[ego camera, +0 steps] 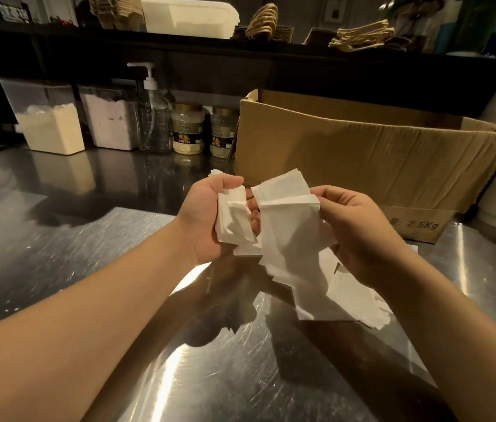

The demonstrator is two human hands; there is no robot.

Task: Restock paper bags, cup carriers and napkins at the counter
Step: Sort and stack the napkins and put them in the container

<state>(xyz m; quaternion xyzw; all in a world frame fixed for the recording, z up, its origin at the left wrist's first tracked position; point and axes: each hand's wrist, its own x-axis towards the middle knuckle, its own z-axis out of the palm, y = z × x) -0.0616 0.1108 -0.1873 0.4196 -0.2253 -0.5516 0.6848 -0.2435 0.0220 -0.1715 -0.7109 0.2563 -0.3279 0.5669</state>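
Note:
Both hands are raised above the steel counter (pixel 58 254), each with white paper napkins. My left hand (pixel 204 214) grips a small folded bunch of napkins (pixel 234 220). My right hand (pixel 359 233) holds a bigger, loosely crumpled bunch of napkins (pixel 286 214) that droops toward the counter. More white napkins (pixel 341 300) lie spread on the steel below my right hand. On the dark shelf at the back sit brown paper bags with twine handles (pixel 362 38) and a stack of cup carriers (pixel 115 10).
An open cardboard box (pixel 362 159) stands just behind my hands. Along the back wall are two clear bins of powder (pixel 48 126), a pump bottle (pixel 154 117) and two jars (pixel 188 129). A white lidded tub (pixel 189 16) rests on the shelf.

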